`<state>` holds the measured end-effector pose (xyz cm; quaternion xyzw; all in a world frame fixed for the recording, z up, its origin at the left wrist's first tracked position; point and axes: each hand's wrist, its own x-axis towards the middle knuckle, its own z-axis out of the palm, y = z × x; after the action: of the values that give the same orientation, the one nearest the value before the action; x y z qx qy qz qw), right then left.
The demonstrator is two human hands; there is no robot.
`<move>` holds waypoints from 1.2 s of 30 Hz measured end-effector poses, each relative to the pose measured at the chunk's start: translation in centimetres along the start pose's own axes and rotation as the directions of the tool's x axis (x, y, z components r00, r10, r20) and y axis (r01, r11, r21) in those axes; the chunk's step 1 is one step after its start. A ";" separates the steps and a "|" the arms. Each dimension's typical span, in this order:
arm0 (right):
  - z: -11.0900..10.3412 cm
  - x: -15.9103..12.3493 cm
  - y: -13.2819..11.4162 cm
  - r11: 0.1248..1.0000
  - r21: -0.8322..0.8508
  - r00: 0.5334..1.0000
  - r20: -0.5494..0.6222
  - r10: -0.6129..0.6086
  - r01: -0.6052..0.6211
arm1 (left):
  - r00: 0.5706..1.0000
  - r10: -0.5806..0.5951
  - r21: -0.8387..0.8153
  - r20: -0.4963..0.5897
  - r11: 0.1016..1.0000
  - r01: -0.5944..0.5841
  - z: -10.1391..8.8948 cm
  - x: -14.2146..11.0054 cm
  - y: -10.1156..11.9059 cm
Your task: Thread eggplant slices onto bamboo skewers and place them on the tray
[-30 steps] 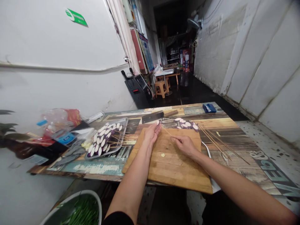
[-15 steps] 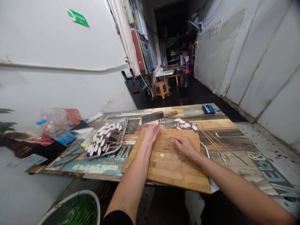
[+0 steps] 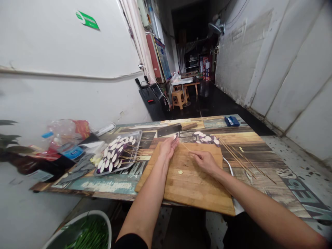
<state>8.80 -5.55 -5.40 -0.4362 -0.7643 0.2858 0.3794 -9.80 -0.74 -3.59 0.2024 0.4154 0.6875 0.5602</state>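
Over the far left part of a wooden cutting board [image 3: 192, 190], my left hand [image 3: 168, 148] is closed on a slice of eggplant [image 3: 175, 137]. My right hand [image 3: 204, 160] pinches a thin bamboo skewer [image 3: 185, 147], whose far end reaches the slice at the left fingertips. Whether the tip is inside the slice is too small to tell. Loose eggplant slices [image 3: 206, 138] lie just beyond the board. To the left, a metal tray [image 3: 138, 138] bears many skewered slices [image 3: 114, 154], white with purple skin. A small pale scrap [image 3: 180, 172] rests on the board.
A cleaver [image 3: 169, 130] lies behind the board. Bare skewers [image 3: 241, 160] and a blue box [image 3: 231, 121] are on the right. Plastic bottles [image 3: 68, 145] and a grey cloth [image 3: 80, 169] crowd the left end. Below stands a bowl [image 3: 109, 221] of green vegetables.
The whole view has shifted very slightly. Both hands keep nearly the same pose, with the slice and the skewer still in them.
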 end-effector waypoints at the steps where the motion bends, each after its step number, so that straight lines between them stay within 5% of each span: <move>1: 0.0 0.0 0.0 1.000 -0.002 1.000 -0.001 0.002 -0.002 | 1.000 -0.004 0.004 0.001 1.000 0.004 0.0 0.0 0.0; 36: 0.9 -0.3 0.3 0.993 0.116 0.998 -0.058 0.025 -0.018 | 0.992 0.003 0.085 0.123 0.996 -0.013 0.7 -1.1 -0.3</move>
<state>8.28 -5.72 -6.24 -0.4301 -0.7300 0.3207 0.4233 -8.73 -1.52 -3.21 0.2697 0.4084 0.6575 0.5729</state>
